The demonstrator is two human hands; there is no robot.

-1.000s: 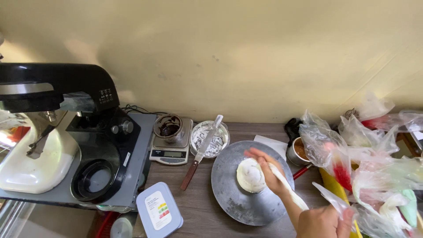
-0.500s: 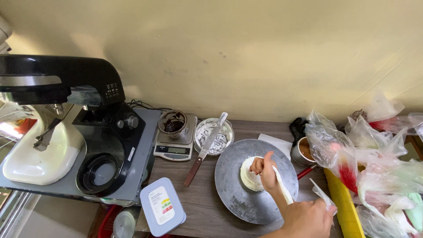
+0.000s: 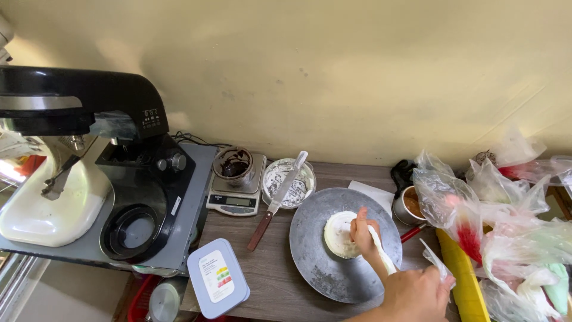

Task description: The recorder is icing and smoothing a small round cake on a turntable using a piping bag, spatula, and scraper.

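Both hands work over a small round white cake (image 3: 339,234) that sits near the middle of a grey metal turntable (image 3: 310,262) on the brown wooden counter (image 3: 271,271). One hand (image 3: 362,234), its arm coming up from the lower edge, rests its fingers on the right side of the cake; I cannot tell for certain which of the person's hands it is, but it lies to the left of the other and its fingers are curled loosely against the cake rather than gripping it. The right hand (image 3: 417,293), low at the bottom edge, is closed around a white piping bag (image 3: 381,249) whose tip points up toward the cake's right edge.

Just left of the turntable, a spatula with a brown handle (image 3: 280,200) leans with its blade across a clear bowl (image 3: 288,182) smeared with white cream. Beside that bowl a small dark-smeared tub (image 3: 233,164) stands on a silver kitchen scale (image 3: 235,200). Further left a black stand mixer (image 3: 89,107) rises over a white mixing bowl (image 3: 53,203). A pale blue lidded box (image 3: 217,277) lies at the counter's front edge.

To the right of the turntable are a small metal cup of brown filling (image 3: 410,204), a yellow piping bag (image 3: 460,274) and a heap of crumpled plastic bags (image 3: 512,226), some stained red.
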